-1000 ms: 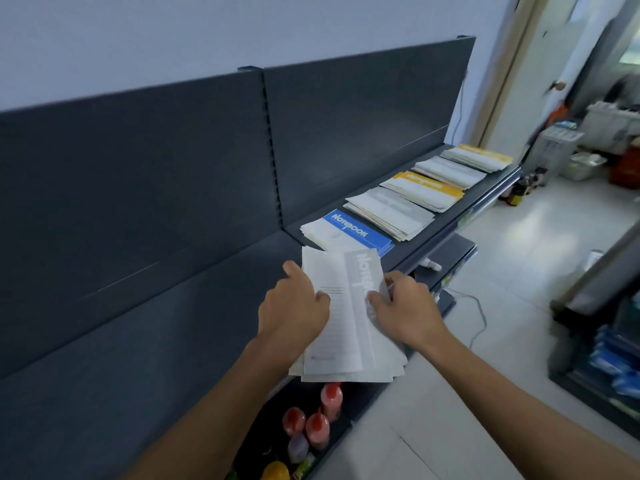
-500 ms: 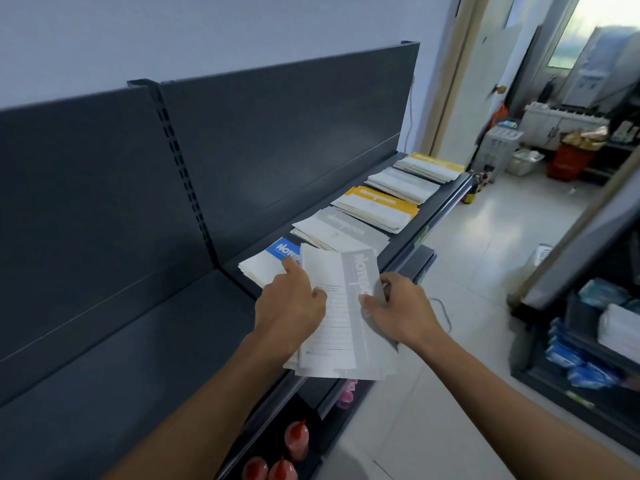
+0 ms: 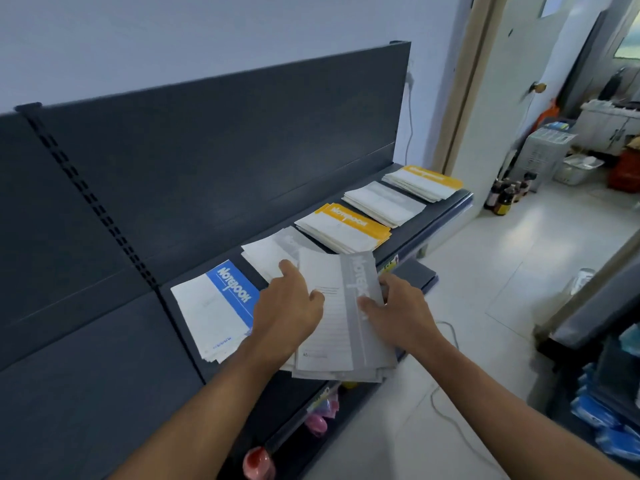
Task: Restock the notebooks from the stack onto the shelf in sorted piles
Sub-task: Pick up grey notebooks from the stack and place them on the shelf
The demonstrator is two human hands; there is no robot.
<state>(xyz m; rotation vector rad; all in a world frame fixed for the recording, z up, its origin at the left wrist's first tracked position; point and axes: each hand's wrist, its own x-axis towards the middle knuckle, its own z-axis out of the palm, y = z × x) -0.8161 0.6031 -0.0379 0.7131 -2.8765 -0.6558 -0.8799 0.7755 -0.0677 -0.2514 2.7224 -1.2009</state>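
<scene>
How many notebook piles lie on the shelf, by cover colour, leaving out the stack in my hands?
Blue: 1, the blue pile
Grey: 2, the near grey pile and the far grey pile
Yellow: 2, the near yellow pile and the far yellow pile
Total: 5 on the shelf; the held stack is not counted.

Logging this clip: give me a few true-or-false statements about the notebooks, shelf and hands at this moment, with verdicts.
1. Both the left hand and the right hand hold the grey-banded stack. True.
2. The shelf pile closest to the person is yellow-banded. False: the nearest pile is blue-banded.
3. Five piles lie on the shelf. True.
4. The pile at the far end is blue-banded. False: the farthest pile is yellow-banded.
</scene>
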